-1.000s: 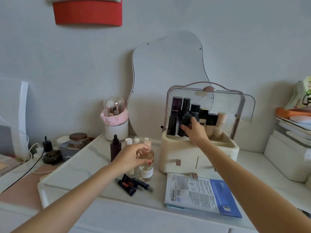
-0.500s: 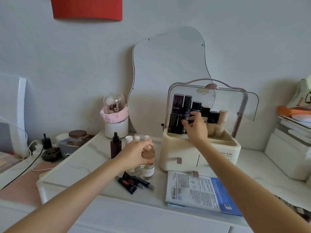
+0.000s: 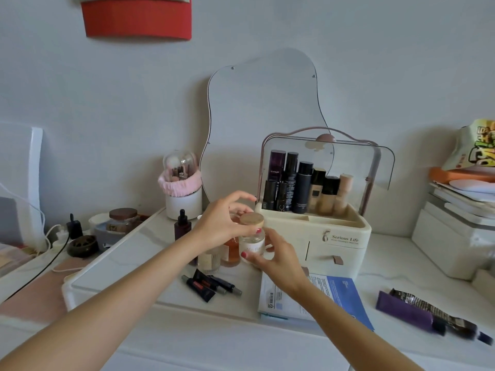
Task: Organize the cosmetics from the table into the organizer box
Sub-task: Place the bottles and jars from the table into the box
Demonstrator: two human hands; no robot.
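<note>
— What does the room look like?
— Pale grey wall behind a white desk (image 3: 128, 266), with a wavy-edged mirror (image 3: 263, 124) leaning against the wall.

— Where is the organizer box?
— One cream organizer box (image 3: 316, 236) stands on the desk just right of centre, its clear lid (image 3: 356, 162) raised. I count about eight tall cosmetics bottles (image 3: 305, 187) upright in its top tray: five dark, three beige. Some overlap, so the count is approximate.

— And the hands?
— Two bare hands meet just left of the box. One clear perfume bottle (image 3: 251, 243) with a round wooden cap (image 3: 251, 220) sits between them. The left hand (image 3: 222, 226) grips it from above, thumb and fingers curled near the cap. The right hand (image 3: 278, 259) holds its lower body, fingertips pinching the glass.

— What else is on the desk?
— Behind the left hand are one amber bottle (image 3: 231, 250), one ribbed glass bottle (image 3: 209, 261) and one dark dropper bottle (image 3: 182, 226). About three small dark tubes (image 3: 210, 285) lie in front. One blue-and-white sheet-mask packet (image 3: 345, 290) lies under the right wrist. Two dark tubes (image 3: 423, 314) lie far right. One white brush holder (image 3: 183, 191) with a pink band stands by the mirror.
</note>
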